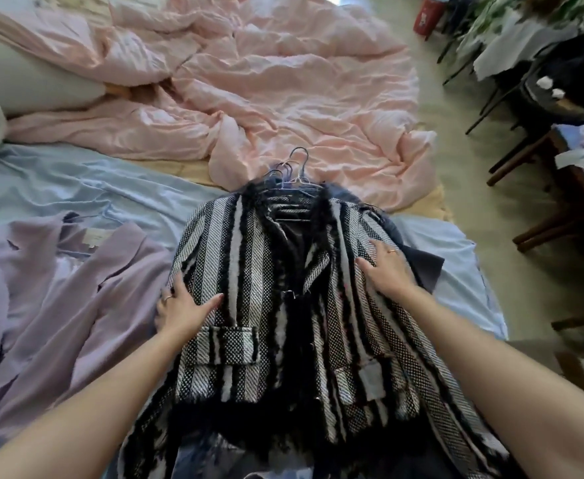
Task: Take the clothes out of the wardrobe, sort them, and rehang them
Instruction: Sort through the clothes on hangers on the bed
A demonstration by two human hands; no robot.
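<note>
A black-and-white striped jacket (249, 271) with fuzzy black trim lies front-up on the bed, on top of a stack of darker clothes. Several wire hangers (295, 171) stick out at its collar. My left hand (183, 307) lies flat on the jacket's left side, fingers spread, thumb on the fabric. My right hand (385, 267) presses flat on the jacket's right shoulder, fingers straight. A dark blue garment (423, 267) shows under the jacket at the right. A lilac coat (76, 299) lies spread out to the left.
A crumpled pink duvet (283, 91) covers the far half of the bed, over a light blue sheet (76, 181). A grey pillow (24, 77) lies far left. Wooden chairs (566, 202) with piled items stand on the floor at the right.
</note>
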